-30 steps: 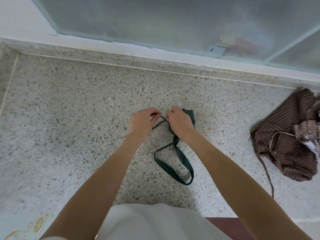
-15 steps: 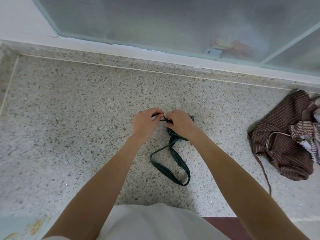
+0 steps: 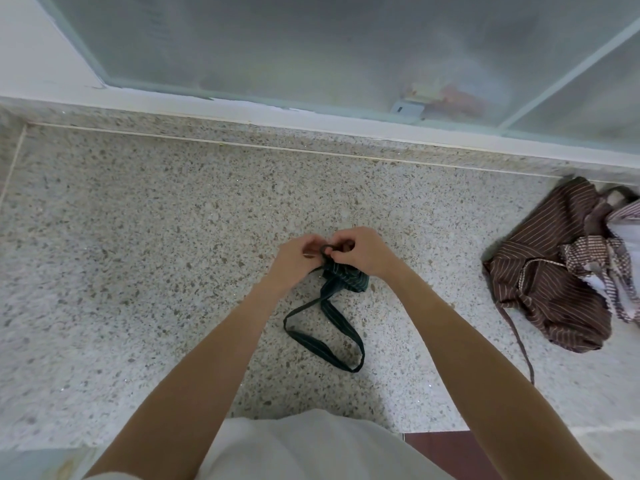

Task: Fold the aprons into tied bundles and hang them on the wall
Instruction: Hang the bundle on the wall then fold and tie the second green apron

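The left hand (image 3: 298, 258) and right hand (image 3: 360, 252) are now closer together, pinching the strap (image 3: 325, 249) and tightening the green apron bundle's (image 3: 344, 277) knot.

- Soft, even daylight is coming through the frosted window (image 3: 311, 46) at the far side
- Faint shadows are falling near the arms on the speckled counter (image 3: 138, 254)
- Wide-angle distortion is bending the edges, corners softening

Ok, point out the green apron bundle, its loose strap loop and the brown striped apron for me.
Green apron bundle (image 3: 346, 279), head view, on the rolled cloth below the hands.
Strap loop (image 3: 313, 344), head view, on the loop's near band.
Brown striped apron (image 3: 557, 299), head view, on its crumpled middle.
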Motion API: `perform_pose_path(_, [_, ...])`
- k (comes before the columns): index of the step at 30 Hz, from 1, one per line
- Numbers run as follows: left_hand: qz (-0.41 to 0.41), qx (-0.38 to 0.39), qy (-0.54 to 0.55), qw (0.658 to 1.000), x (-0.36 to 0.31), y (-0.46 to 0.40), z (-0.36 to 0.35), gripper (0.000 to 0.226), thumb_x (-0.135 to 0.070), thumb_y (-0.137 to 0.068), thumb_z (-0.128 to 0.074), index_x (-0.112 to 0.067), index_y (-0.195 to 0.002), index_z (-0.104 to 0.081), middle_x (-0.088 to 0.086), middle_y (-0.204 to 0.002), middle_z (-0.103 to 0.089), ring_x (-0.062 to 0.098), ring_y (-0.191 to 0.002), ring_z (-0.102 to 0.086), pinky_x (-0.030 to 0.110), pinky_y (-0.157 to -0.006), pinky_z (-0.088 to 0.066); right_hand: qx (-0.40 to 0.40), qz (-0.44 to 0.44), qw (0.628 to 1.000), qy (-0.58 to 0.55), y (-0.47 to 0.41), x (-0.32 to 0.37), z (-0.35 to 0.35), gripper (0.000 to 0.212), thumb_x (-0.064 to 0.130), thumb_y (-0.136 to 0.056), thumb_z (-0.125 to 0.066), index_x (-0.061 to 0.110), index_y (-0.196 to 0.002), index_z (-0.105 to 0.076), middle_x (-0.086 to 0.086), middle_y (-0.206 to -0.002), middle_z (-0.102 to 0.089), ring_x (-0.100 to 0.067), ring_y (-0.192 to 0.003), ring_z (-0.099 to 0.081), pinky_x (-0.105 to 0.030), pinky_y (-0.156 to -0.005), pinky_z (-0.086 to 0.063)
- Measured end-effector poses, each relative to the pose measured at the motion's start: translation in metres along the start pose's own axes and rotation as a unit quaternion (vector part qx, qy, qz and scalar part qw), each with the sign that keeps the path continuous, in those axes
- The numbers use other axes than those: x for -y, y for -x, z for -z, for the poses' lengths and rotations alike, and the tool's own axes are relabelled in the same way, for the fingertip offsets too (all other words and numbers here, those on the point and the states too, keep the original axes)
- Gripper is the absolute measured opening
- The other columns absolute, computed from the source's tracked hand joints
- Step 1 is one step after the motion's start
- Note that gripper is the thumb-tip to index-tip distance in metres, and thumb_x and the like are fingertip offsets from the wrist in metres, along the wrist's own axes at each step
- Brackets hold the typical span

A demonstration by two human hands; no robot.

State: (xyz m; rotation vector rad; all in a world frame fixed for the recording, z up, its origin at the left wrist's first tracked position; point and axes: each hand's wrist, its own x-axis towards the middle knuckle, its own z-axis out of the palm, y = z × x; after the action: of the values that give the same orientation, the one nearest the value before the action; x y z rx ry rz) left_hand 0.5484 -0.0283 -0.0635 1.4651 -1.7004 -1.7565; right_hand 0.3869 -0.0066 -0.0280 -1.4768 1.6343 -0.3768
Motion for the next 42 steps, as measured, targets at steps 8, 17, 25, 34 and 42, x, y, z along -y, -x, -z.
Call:
perform_pose_path(8, [-0.018,0.021,0.025,0.999,0.004,0.002,-0.008,0.019,0.001,-0.084,-0.057,-0.017,-0.090,-0.058,-0.005,-0.087,-0.064,0.014,-0.084,-0.062,0.030,-0.084,-0.047,-0.100,0.180,0.916,0.345,0.008,-0.002,-0.019,0.028,-0.004,-0.070,-0.072,0.002,-0.096,-0.063,-0.013,-0.092,-0.065,-0.026,-0.082,-0.063,-0.035,-0.064,-0.057])
perform_pose_path(17, [-0.032,0.040,0.038,0.998,0.000,0.005,0.008,0.011,-0.016,-0.083,-0.070,-0.023,-0.091,-0.067,-0.004,-0.095,-0.070,0.016,-0.080,-0.069,0.035,-0.088,-0.053,-0.203,0.224,0.898,0.321,0.018,-0.020,-0.027,0.026,0.001,-0.073,-0.074,0.005,-0.092,-0.058,-0.011,-0.089,-0.058,-0.020,-0.064,-0.060,-0.030,-0.034,-0.046])
perform_pose_path(25, [-0.066,0.094,0.013,0.993,-0.007,0.008,0.020,0.018,-0.013,-0.076,-0.076,-0.019,-0.091,-0.069,-0.002,-0.092,-0.070,0.015,-0.084,-0.067,0.023,-0.081,-0.052,-0.236,0.296,0.870,0.315,0.024,-0.025,-0.027,0.004,0.019,-0.092,-0.044,0.016,-0.094,-0.046,-0.004,-0.081,-0.058,-0.013,-0.056,-0.055,-0.022,-0.031,-0.036])
perform_pose_path(34, [-0.056,0.152,-0.147,0.976,-0.009,0.007,0.041,0.008,-0.017,-0.084,-0.068,-0.021,-0.085,-0.062,-0.007,-0.085,-0.067,0.007,-0.080,-0.065,0.018,-0.076,-0.049,-0.254,0.244,0.922,0.158,0.021,-0.026,-0.041,0.013,0.026,-0.087,-0.060,0.015,-0.084,-0.064,0.001,-0.079,-0.064,-0.014,-0.070,-0.057,-0.026,-0.048,-0.048])
perform_pose_path(42, [-0.202,-0.099,-0.380,0.897,0.001,0.015,0.035,0.006,-0.011,-0.075,-0.063,-0.013,-0.082,-0.063,-0.001,-0.075,-0.060,0.016,-0.074,-0.050,0.028,-0.062,-0.042,-0.189,0.137,0.972,-0.004,0.018,-0.012,-0.056,0.007,0.013,-0.084,-0.068,0.014,-0.089,-0.073,0.000,-0.085,-0.070,-0.016,-0.080,-0.060,-0.027,-0.074,-0.047])
